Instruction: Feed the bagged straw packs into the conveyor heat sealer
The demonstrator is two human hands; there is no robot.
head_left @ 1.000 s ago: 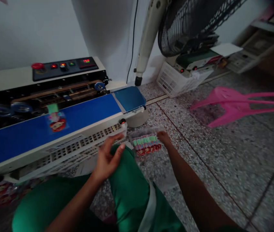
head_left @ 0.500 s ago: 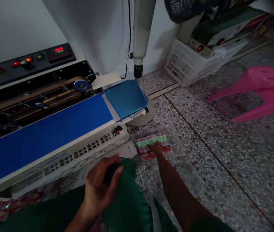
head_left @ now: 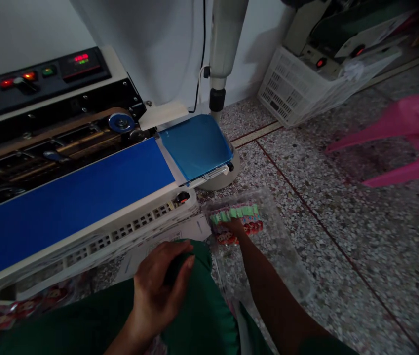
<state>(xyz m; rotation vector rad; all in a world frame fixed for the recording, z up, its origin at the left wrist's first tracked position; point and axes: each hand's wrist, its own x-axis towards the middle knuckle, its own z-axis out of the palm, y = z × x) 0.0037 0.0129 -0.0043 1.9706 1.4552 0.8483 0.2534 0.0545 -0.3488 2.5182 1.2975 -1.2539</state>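
Observation:
My left hand (head_left: pixel 161 281) is by the knee of my green trousers (head_left: pixel 198 286), fingers curved and thumb apart, with nothing in it. Down to the right, my right hand (head_left: pixel 234 227) reaches into a clear plastic tray (head_left: pixel 279 266) on the floor. It touches a row of small packets (head_left: pixel 248 212) with pale green tops and red, round figures at their lower ends. Its fingertips are among the packets and too dim to make out, so I cannot tell whether it grips one.
A machine with a blue conveyor belt (head_left: pixel 120 172) and a lit control panel (head_left: pixel 50 76) stands at the left. Printed papers (head_left: pixel 172 241) lie beside the tray. Farther off are a white crate (head_left: pixel 294 88) and a pink stool (head_left: pixel 412 133). Red-figured packets (head_left: pixel 27 305) lie lower left.
My right hand has shifted slightly left along the row of packets. My left hand keeps its pose by the knee. The view has moved a little.

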